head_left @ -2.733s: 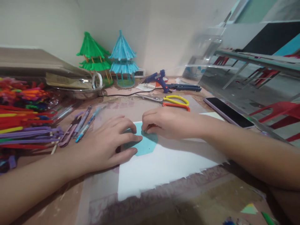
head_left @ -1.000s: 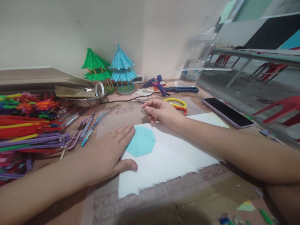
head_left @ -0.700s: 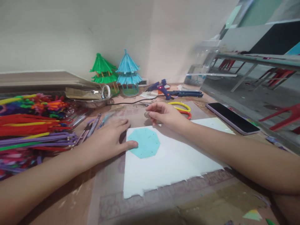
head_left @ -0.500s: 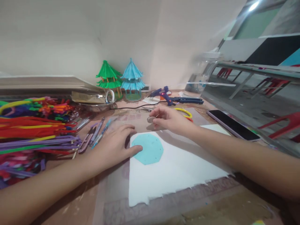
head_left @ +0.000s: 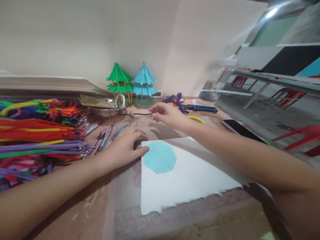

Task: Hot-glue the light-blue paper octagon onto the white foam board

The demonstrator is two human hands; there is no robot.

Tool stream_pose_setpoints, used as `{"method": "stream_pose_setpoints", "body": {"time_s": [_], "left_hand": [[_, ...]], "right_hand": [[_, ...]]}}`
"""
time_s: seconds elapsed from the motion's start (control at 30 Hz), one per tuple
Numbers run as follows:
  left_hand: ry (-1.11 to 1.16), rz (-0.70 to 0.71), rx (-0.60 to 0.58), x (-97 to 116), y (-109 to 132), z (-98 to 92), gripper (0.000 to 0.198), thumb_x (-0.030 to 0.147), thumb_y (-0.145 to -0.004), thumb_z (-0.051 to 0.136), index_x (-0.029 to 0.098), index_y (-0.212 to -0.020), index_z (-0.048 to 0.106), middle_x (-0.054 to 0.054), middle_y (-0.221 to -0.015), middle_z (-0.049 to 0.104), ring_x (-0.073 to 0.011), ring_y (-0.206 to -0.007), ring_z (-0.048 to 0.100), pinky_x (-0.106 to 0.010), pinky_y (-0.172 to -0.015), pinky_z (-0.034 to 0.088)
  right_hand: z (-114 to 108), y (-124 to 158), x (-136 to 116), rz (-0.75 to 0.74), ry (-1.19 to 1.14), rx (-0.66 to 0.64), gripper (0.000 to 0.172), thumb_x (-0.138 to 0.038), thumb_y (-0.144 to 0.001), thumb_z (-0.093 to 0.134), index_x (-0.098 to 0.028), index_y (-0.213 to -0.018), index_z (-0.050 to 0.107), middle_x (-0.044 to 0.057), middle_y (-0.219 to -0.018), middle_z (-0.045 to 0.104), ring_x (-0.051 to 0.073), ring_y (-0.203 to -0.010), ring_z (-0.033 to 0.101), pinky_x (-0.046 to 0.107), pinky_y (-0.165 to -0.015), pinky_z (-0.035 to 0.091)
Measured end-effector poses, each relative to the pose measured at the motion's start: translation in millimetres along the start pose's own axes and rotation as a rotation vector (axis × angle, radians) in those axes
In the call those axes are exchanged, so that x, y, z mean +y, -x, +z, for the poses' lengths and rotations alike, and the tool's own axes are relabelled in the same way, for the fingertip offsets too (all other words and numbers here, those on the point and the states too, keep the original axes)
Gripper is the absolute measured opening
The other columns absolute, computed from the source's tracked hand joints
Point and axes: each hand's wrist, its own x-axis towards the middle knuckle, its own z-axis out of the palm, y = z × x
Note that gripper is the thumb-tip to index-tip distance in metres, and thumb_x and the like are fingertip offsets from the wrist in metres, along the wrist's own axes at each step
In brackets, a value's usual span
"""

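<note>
On the table lies a torn-edged white sheet (head_left: 190, 180), with a light blue octagon (head_left: 160, 156) of paper or foam near its upper left corner. Small dark dots mark the octagon. My left hand (head_left: 130, 143) rests open at the sheet's left edge, its thumb at the octagon's rim. Beyond the sheet, my right hand (head_left: 165, 114) reaches over the table with loosely curled fingers apart, seemingly holding nothing. A small blurred roundish thing (head_left: 131, 114) is just left of its fingertips, near a black cord (head_left: 141, 114).
Bundles of coloured pipe cleaners (head_left: 37, 130) fill the left side, with snips and pens (head_left: 107, 136) beside them. Behind stand a green pagoda model (head_left: 118, 81), a blue one (head_left: 144, 83) and a metal bowl (head_left: 102, 111). A glue gun (head_left: 176, 100), pliers (head_left: 201, 108) and phone (head_left: 241, 130) lie right.
My right hand has moved forward and left and let go of the small round greyish thing it held. My left hand has stayed by the octagon, its thumb now nearer the edge.
</note>
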Motion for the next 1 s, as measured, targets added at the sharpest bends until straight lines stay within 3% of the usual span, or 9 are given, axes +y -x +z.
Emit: {"method": "stream_pose_setpoints", "body": {"time_s": [0.1, 0.17, 0.27, 0.33, 0.47, 0.6, 1.0], "left_hand": [[0.017, 0.037, 0.002, 5, 1, -1.7, 0.042, 0.043, -0.087, 0.062, 0.019, -0.121, 0.064, -0.013, -0.128, 0.066, -0.032, -0.123, 0.06, -0.054, -0.105, 0.048], [0.002, 0.097, -0.002, 6, 2, -2.4, 0.035, 0.038, -0.088, 0.062, 0.021, -0.119, 0.066, -0.013, -0.135, 0.062, -0.0321, -0.13, 0.056, -0.055, -0.109, 0.045], [-0.057, 0.211, -0.023, 2, 2, -4.6, 0.02, 0.033, -0.093, 0.06, 0.025, -0.105, 0.074, -0.011, -0.139, 0.058, -0.0326, -0.14, 0.047, -0.058, -0.115, 0.037], [-0.112, 0.305, -0.025, -2, 1, -7.0, 0.018, 0.032, -0.096, 0.06, 0.028, -0.099, 0.078, -0.009, -0.138, 0.058, -0.0333, -0.142, 0.044, -0.059, -0.117, 0.034], [-0.249, 0.51, -0.003, -2, 2, -13.0, 0.025, 0.027, -0.101, 0.054, 0.03, -0.105, 0.079, -0.01, -0.127, 0.064, -0.032, -0.133, 0.05, -0.056, -0.113, 0.038], [-0.306, 0.601, -0.039, 8, 3, -18.8, 0.031, 0.024, -0.102, 0.048, 0.025, -0.106, 0.078, -0.011, -0.11, 0.067, -0.0292, -0.115, 0.058, -0.05, -0.104, 0.043], [-0.331, 0.513, -0.257, 21, 3, -37.4, 0.03, 0.021, -0.099, 0.05, 0.025, -0.096, 0.08, -0.006, -0.088, 0.065, -0.0204, -0.088, 0.059, -0.032, -0.079, 0.045]], "right_hand": [[-5, 44, 4, -0.123, 0.148, -0.092, 0.016, -0.015, -0.088, 0.06, -0.015, -0.101, 0.069, 0.006, -0.093, 0.071, 0.018, -0.082, 0.065, 0.034, -0.08, 0.052], [-8, 68, 8, -0.317, 0.219, -0.159, 0.018, -0.015, -0.091, 0.055, -0.017, -0.097, 0.072, 0.006, -0.093, 0.07, 0.018, -0.088, 0.064, 0.033, -0.081, 0.05], [-10, 88, 14, -0.571, 0.325, -0.229, 0.029, -0.009, -0.092, 0.05, -0.019, -0.096, 0.076, 0.007, -0.088, 0.066, 0.018, -0.084, 0.061, 0.032, -0.075, 0.048], [-9, 93, 16, -0.651, 0.361, -0.233, 0.034, -0.005, -0.09, 0.048, -0.019, -0.101, 0.078, 0.006, -0.081, 0.063, 0.018, -0.078, 0.057, 0.031, -0.071, 0.045], [-7, 94, 15, -0.676, 0.403, -0.262, 0.042, 0.0, -0.087, 0.047, -0.017, -0.109, 0.078, 0.003, -0.072, 0.057, 0.018, -0.073, 0.052, 0.031, -0.068, 0.041], [-8, 93, 14, -0.684, 0.44, -0.282, 0.041, -0.002, -0.089, 0.047, -0.017, -0.109, 0.079, 0.004, -0.073, 0.058, 0.018, -0.074, 0.052, 0.031, -0.068, 0.038], [-8, 93, 15, -0.704, 0.447, -0.275, 0.042, -0.002, -0.088, 0.047, -0.015, -0.111, 0.079, 0.006, -0.074, 0.061, 0.019, -0.074, 0.054, 0.031, -0.068, 0.038]]}}
